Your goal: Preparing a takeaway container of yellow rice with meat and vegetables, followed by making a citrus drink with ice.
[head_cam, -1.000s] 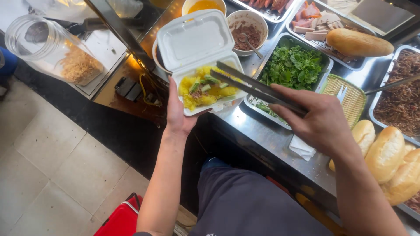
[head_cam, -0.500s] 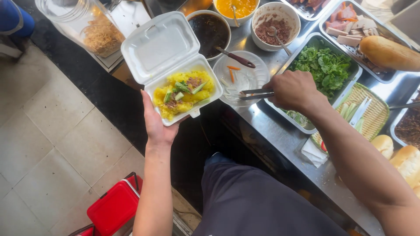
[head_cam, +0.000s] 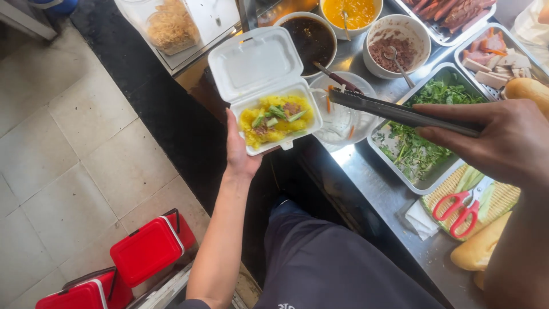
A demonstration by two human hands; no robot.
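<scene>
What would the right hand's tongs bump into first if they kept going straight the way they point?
Probably the open foam box in the left hand. The tongs in the right hand point left over a clear plastic bowl; their height above it is unclear.

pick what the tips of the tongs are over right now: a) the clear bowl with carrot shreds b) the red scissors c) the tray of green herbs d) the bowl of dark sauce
a: the right hand holds the metal tongs with their tips above the clear bowl beside the foam box that the left hand holds up.
</scene>
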